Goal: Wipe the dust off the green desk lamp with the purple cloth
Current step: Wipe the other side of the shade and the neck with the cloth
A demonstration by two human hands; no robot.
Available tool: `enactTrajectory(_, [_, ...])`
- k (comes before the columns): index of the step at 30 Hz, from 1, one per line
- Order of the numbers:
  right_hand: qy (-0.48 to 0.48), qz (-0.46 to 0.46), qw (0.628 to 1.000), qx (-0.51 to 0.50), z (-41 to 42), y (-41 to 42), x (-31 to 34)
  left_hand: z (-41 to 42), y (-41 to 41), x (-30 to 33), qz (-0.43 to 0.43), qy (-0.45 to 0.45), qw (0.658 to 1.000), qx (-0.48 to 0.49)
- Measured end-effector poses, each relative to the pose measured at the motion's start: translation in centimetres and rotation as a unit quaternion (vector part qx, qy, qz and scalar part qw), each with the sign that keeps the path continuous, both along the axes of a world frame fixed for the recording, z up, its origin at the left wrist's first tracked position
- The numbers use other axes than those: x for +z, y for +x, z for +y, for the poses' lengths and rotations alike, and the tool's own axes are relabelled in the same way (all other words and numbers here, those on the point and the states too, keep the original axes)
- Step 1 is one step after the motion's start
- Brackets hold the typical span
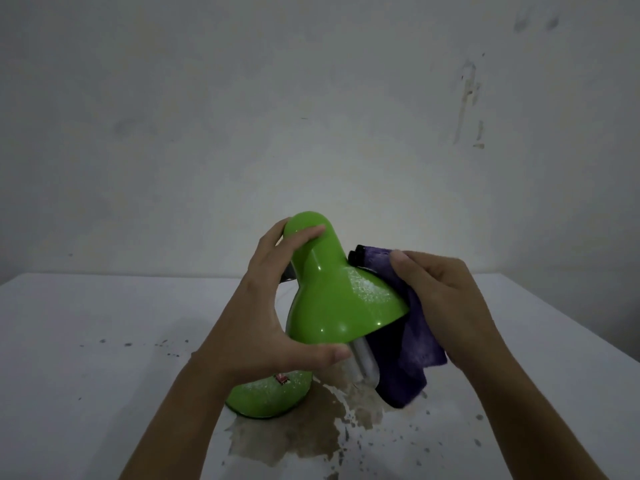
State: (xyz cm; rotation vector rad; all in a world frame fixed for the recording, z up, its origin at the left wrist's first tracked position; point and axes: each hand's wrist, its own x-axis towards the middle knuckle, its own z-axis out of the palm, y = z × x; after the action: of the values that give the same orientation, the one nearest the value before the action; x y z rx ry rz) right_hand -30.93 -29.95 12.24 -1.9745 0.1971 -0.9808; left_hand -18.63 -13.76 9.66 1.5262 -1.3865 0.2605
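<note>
The green desk lamp (332,289) stands at the middle of the table, its bell-shaped shade tilted toward me and to the right. White dust speckles the shade's right flank and the round green base (266,396). My left hand (273,306) grips the shade from the left, fingers over its top and thumb at the lower rim. My right hand (446,303) holds the purple cloth (412,348) pressed against the shade's right side; the cloth hangs down past the rim. A silver bulb (362,362) pokes out under the shade.
The white table (86,341) has a brown stain (298,434) in front of the lamp base and dark specks scattered left and right. A scuffed pale wall (311,116) rises right behind the table's far edge.
</note>
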Motion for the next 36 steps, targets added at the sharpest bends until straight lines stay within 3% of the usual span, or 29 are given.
enactTrajectory(4, [-0.055,0.06,0.997,-0.004,0.5,1.1,1.7,0.0,0.0,0.1,0.006,-0.006,1.0,0.003])
enactTrajectory(9, [-0.129,0.034,0.991,0.013,2.4,0.6,1.6,0.3,0.2,0.3,0.013,-0.019,1.0,0.003])
enactTrajectory(15, [-0.07,-0.03,0.997,0.004,1.1,-0.2,0.5,0.3,0.2,0.1,0.013,-0.001,1.0,0.008])
enactTrajectory(20, [-0.114,0.08,0.989,-0.057,1.2,1.0,2.1,0.2,0.2,0.1,0.017,-0.005,1.0,0.011])
enactTrajectory(29, [-0.127,0.01,0.99,0.054,2.9,-0.8,0.9,0.1,0.5,0.0,0.012,-0.024,1.0,-0.001])
enactTrajectory(33, [-0.09,-0.041,0.993,0.056,1.5,-1.4,0.4,0.1,0.5,-0.1,0.017,-0.019,1.0,-0.001])
enactTrajectory(36, [-0.078,-0.004,0.996,0.029,1.1,-0.4,1.2,-0.2,0.4,-0.2,0.024,-0.017,1.0,-0.004])
